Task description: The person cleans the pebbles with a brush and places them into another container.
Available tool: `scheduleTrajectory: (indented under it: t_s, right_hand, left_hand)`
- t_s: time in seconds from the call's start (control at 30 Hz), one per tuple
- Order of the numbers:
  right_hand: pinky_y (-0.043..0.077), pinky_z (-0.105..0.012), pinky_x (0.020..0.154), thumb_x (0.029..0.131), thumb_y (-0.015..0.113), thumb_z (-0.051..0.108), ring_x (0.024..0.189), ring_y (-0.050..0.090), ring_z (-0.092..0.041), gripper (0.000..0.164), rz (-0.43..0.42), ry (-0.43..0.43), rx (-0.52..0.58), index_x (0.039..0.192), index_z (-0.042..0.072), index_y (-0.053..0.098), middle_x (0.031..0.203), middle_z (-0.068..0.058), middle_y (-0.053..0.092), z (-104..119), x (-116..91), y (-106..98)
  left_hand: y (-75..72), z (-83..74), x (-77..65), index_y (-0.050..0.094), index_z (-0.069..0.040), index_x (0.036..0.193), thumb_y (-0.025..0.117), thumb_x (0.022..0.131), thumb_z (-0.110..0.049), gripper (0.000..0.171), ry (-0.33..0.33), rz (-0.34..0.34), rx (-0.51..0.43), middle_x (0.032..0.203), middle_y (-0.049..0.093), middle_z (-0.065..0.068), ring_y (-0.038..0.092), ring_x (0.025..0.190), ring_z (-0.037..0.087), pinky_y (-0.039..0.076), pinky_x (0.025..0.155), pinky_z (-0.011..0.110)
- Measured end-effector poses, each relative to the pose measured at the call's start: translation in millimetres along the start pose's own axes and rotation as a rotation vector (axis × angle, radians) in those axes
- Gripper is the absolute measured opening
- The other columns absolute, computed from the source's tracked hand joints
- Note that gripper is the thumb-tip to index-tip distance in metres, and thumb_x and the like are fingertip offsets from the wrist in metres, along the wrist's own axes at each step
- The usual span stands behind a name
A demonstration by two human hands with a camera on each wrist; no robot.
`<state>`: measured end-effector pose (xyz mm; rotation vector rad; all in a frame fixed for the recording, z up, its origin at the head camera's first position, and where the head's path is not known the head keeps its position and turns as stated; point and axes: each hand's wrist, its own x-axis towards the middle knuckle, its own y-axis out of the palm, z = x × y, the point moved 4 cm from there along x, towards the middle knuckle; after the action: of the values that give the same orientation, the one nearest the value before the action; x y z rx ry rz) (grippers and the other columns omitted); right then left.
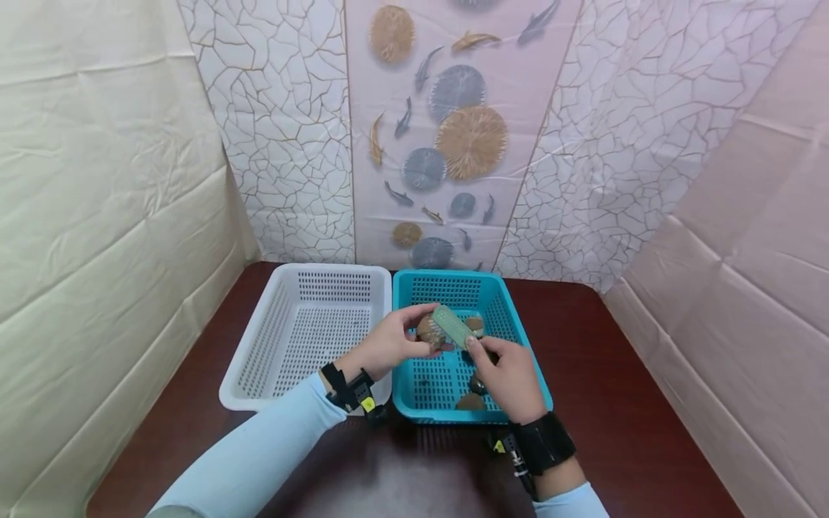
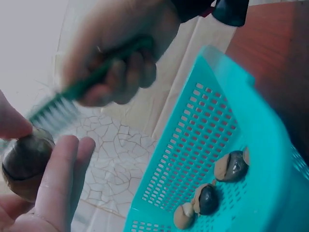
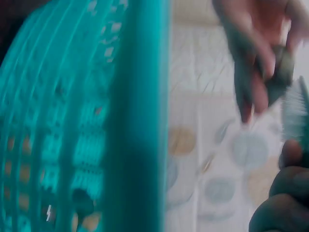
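My left hand (image 1: 388, 338) grips a round, dark shell (image 2: 28, 157) with brown patches between thumb and fingers, over the teal basket (image 1: 421, 416). My right hand (image 1: 512, 378) holds a green brush (image 1: 452, 325) by its handle. In the left wrist view its pale bristles (image 2: 57, 113) are at the shell's upper side, blurred; whether they touch cannot be told. Several similar shells, dark with brown coating, lie in the teal basket, among them one shell (image 2: 208, 199) in the left wrist view. In the blurred right wrist view, the brush (image 3: 297, 116) is beside the shell (image 3: 281, 75).
A white basket (image 1: 241, 392) stands to the left, side by side with the teal one, on a dark red-brown table (image 1: 609, 403). Patterned cloth (image 1: 298, 144) hangs behind, and pale cloth walls rise at both sides.
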<state>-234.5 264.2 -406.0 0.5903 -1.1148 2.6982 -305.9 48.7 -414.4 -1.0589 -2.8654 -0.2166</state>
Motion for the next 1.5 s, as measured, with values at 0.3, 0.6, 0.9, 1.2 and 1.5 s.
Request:
scheduleTrajectory:
  t_s: [0.3,0.6,0.9,1.2,1.5]
  right_hand:
    - [0.034,-0.033,0.051,0.113,0.067,0.035,0.052,0.041,-0.017,0.035,-0.026,-0.030,-0.014,0.087,0.015,0.077,0.059,0.005,0.044,5.9,-2.8,-1.1]
    - [0.029,-0.032,0.052,0.112,0.068,0.034,0.052,0.039,-0.016,0.036,-0.086,0.051,-0.142,0.084,0.014,0.078,0.056,0.004,0.041,-2.0,-4.4,-4.4]
    - [0.032,-0.032,0.052,0.113,0.065,0.035,0.052,0.038,-0.015,0.042,-0.016,0.010,-0.026,0.076,0.017,0.069,0.058,0.006,0.039,0.7,-3.3,2.6]
    - [0.031,-0.032,0.049,0.113,0.067,0.035,0.051,0.039,-0.016,0.037,-0.096,0.016,-0.069,0.087,0.013,0.079,0.056,0.005,0.041,1.2,-6.0,-3.8]
    - [0.033,-0.033,0.050,0.112,0.068,0.034,0.051,0.042,-0.017,0.035,-0.067,0.004,-0.121,0.084,0.014,0.076,0.057,0.005,0.043,-0.9,-6.1,-0.8]
  left_hand:
    - [0.8,2.0,0.8,0.041,-0.008,0.167,0.069,0.091,0.016,0.085,0.023,-0.039,0.049,0.163,0.046,0.020,0.074,0.109,0.025,0.062,0.089,0.034]
    - [0.0,4.4,-0.2,0.045,-0.012,0.163,0.071,0.091,0.018,0.082,0.053,-0.111,0.101,0.161,0.046,0.018,0.077,0.106,0.029,0.060,0.080,0.032]
    - [6.8,1.8,-0.6,0.049,-0.016,0.161,0.078,0.090,0.015,0.083,0.069,-0.153,0.139,0.162,0.043,0.018,0.075,0.117,0.034,0.065,0.085,0.038]
    - [4.9,3.0,-4.1,0.049,-0.018,0.159,0.079,0.090,0.015,0.082,0.096,-0.183,0.151,0.162,0.043,0.016,0.076,0.104,0.031,0.061,0.078,0.034]
    - [9.5,5.8,-2.4,0.050,-0.015,0.156,0.080,0.089,0.016,0.079,0.084,-0.226,0.129,0.161,0.044,0.019,0.077,0.108,0.033,0.065,0.080,0.036]
